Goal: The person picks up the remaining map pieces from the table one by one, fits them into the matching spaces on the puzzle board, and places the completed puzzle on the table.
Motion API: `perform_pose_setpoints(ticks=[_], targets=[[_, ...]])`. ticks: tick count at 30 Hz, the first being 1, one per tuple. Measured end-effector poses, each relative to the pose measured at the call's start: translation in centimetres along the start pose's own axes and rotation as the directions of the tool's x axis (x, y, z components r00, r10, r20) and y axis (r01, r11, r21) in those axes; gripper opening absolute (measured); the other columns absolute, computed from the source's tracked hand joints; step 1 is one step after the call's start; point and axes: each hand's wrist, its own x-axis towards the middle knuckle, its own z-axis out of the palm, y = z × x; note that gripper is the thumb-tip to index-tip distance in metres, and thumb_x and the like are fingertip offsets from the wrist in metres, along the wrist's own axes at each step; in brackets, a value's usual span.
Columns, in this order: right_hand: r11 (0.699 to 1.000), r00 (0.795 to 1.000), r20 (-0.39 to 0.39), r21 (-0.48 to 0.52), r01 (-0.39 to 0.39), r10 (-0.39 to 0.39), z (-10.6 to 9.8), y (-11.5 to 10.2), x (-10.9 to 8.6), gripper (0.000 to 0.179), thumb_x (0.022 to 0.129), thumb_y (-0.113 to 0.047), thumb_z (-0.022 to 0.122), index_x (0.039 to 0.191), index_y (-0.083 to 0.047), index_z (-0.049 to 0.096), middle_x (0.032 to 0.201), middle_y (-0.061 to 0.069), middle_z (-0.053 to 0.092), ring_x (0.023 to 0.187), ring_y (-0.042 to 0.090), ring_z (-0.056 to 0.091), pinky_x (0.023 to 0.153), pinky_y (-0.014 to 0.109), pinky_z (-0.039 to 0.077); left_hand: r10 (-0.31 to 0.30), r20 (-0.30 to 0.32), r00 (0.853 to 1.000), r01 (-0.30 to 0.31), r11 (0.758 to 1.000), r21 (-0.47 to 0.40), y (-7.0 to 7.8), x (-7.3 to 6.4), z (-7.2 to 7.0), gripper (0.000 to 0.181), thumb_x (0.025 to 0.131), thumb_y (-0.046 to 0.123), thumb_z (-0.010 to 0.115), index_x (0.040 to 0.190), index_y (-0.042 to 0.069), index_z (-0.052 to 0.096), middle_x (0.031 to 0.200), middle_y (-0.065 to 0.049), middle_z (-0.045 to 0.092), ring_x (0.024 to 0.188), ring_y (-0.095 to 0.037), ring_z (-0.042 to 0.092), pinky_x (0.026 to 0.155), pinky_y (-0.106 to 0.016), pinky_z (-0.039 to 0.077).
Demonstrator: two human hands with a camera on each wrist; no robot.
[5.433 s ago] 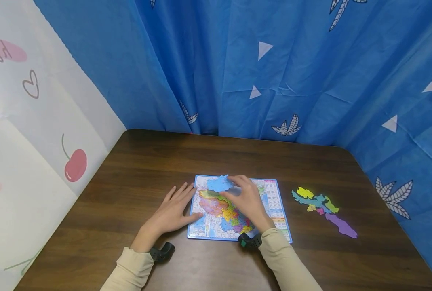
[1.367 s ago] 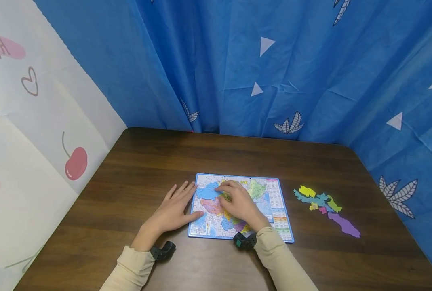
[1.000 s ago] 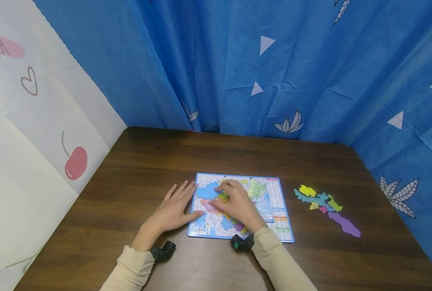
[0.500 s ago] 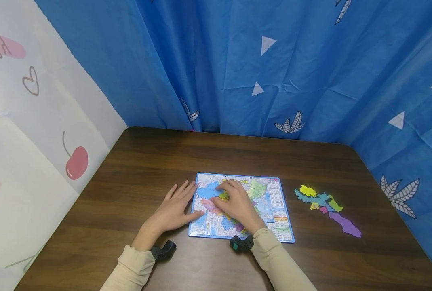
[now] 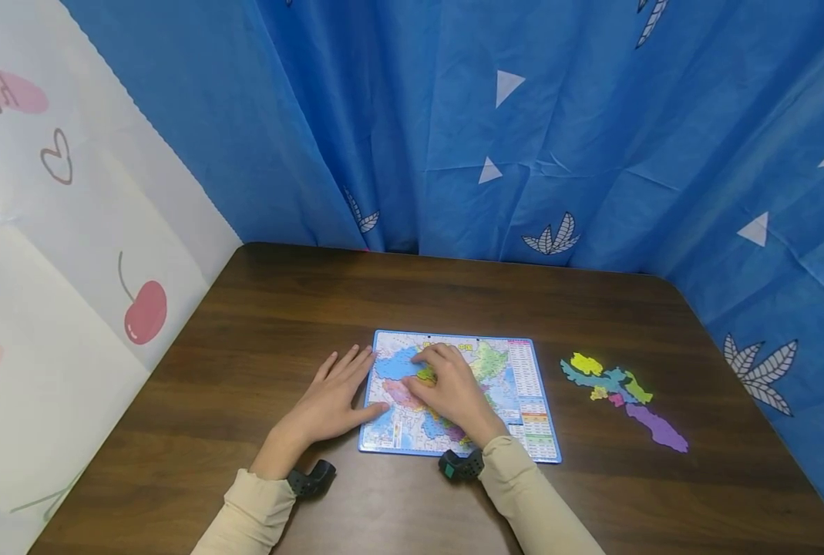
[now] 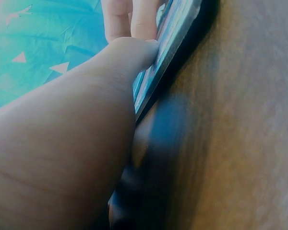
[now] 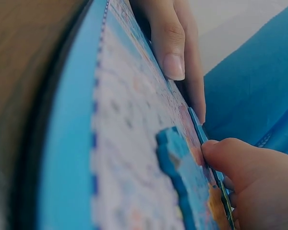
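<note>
Rests the left hand [image 5: 331, 401] along the left edge of the map board [image 5: 522, 362], with fingers straight and spread and thumb across the lower left; grasps nothing there. Bends the right hand [image 5: 453, 389] over the middle of the board, with forefinger and thumb apart. Has the blue piece [image 5: 392, 365] at the board's upper left, right end beside the forefinger's tip, the rest spreading left between both hands. Has the right thumb lower, at the pink piece [image 5: 395, 391], just below the blue one. Cannot tell whether pinching the blue piece or only pressing. On the table [image 5: 301, 308], to the right and apart from the board, a loose cluster: yellow piece [image 5: 586, 364], teal piece [image 5: 614, 378], green piece [image 5: 637, 389], small pale yellow piece [image 5: 598, 393], magenta piece [image 5: 616, 400], purple piece [image 5: 657, 428]. Behind, a blue curtain [image 5: 467, 216].
</note>
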Motion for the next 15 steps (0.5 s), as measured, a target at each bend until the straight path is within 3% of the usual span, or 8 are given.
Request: perform_pose_setpoints(ticks=[10,15], targets=[[1.000,1.000,-0.001,-0.015,0.019,-0.019,-0.22,0.00,-0.18,0.038,0.090,-0.040,0.080,0.118,-0.014,0.074,0.122,0.001,0.070,0.115,0.022,0.062,0.102,0.043,0.054,-0.002,0.002,1.000,0.002,1.000,-0.007,0.02,-0.04,0.08,0.092,0.094,0.065,0.060,0.162,0.009,0.033,0.170,-0.010,0.027,0.159,-0.033,0.017,0.127,-0.061,0.007],[1.000,1.000,-0.011,0.011,0.012,-0.011,-0.46,0.10,-0.37,0.039,0.089,-0.038,0.081,0.118,-0.014,0.074,0.122,0.001,0.070,0.120,0.025,0.062,0.105,0.047,0.052,-0.004,-0.001,1.000,0.004,1.000,-0.011,0.06,-0.06,0.02,0.092,0.094,0.065,0.060,0.162,0.009,0.034,0.170,-0.010,0.028,0.160,-0.032,0.017,0.128,-0.060,0.007]])
